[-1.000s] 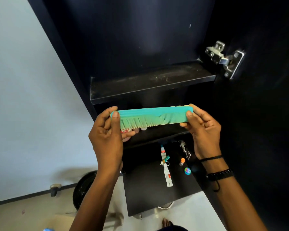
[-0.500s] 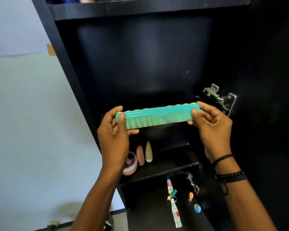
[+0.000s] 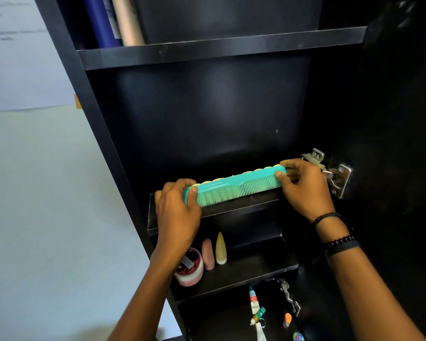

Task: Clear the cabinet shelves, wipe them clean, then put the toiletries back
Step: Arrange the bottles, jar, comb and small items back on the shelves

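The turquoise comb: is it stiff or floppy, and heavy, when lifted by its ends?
Probably stiff: the comb runs straight, without sag, between the left hand and right hand. Likely light: a pinch at each end holds it.

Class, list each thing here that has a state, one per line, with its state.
comb, held by both ends, teeth down
left hand, grips the comb's left end
right hand, pinches the comb's right end
door, open
pink cone, upright
yellow cone, upright
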Demonstrator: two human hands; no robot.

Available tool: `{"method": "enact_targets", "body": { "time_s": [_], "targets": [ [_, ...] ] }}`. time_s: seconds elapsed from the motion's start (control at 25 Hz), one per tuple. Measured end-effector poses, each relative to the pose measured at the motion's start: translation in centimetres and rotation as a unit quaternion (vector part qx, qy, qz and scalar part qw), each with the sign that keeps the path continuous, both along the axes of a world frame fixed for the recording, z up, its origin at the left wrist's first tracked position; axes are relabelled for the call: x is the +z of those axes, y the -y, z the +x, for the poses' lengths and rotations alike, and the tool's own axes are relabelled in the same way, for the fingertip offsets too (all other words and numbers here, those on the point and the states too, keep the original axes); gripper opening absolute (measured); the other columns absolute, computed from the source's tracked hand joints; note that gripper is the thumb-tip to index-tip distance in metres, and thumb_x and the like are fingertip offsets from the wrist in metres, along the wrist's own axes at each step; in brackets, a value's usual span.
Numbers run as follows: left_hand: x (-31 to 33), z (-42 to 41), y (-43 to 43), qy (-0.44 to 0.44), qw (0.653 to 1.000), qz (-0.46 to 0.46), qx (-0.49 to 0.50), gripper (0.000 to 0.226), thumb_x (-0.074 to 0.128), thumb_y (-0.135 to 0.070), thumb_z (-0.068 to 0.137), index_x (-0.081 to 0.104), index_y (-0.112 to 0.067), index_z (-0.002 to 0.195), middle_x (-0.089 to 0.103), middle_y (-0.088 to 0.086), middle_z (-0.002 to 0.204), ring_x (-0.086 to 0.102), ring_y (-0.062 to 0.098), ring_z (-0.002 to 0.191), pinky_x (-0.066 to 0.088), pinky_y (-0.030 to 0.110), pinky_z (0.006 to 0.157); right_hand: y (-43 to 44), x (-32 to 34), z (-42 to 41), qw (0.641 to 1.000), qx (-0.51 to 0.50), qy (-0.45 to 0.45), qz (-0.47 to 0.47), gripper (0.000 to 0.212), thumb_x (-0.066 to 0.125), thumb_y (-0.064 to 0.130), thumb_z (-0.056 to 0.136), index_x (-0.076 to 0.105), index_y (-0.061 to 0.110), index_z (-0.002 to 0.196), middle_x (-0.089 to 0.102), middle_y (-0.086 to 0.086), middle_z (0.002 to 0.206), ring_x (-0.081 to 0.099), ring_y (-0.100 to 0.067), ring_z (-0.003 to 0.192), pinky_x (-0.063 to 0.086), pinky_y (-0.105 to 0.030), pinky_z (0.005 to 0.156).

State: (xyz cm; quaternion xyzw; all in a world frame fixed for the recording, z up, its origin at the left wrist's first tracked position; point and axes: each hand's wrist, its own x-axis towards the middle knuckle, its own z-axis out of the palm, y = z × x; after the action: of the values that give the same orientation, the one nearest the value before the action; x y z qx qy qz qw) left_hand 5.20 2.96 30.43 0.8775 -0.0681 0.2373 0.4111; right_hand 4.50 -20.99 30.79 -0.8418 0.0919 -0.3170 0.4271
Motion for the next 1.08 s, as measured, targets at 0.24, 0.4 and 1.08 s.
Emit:
{"method": "enact_targets", "body": {
  "time_s": [0.24,0.4,1.08],
  "targets": [
    [-0.2,1.1,-0.2,0.006,1.0,0.022,0.01,0.022,0.053,-0.023,0.095,0.065,-0.018,0.113,0.055,0.004,0.111,0.05,0.016,0.107,0.046,0.027,0.083,-0.3,-0.6,0.5,0.999,-0.003,-0.024,-0.029,0.028,0.062,0.021,0.089,0.064,0.011,0.115,0.07,-0.001,0.103,0.064,-0.011,0.095,0.05,-0.026,0.085],
    [0.0,1.3,-0.3,-0.001,0.999,0.041,0.021,0.024,0.054,-0.023,0.094,0.065,-0.019,0.116,0.053,0.002,0.116,0.051,0.017,0.11,0.048,0.029,0.088,-0.5,-0.4,0.6,0.999,0.002,-0.033,-0.039,0.031,0.062,0.023,0.089,0.064,0.013,0.118,0.069,-0.002,0.108,0.06,-0.008,0.095,0.045,-0.021,0.082],
    [0.4,1.0,-1.2,-0.015,0.993,0.109,0.034,0.061,0.071,-0.043,0.079,0.052,-0.019,0.131,0.054,0.003,0.128,0.045,0.022,0.122,0.041,0.033,0.096,0.3,-0.3,0.2,0.995,0.032,-0.066,-0.067,0.052,0.076,0.034,0.076,0.06,0.019,0.123,0.066,0.007,0.115,0.058,-0.005,0.098,0.044,-0.02,0.084]
  ]
}}
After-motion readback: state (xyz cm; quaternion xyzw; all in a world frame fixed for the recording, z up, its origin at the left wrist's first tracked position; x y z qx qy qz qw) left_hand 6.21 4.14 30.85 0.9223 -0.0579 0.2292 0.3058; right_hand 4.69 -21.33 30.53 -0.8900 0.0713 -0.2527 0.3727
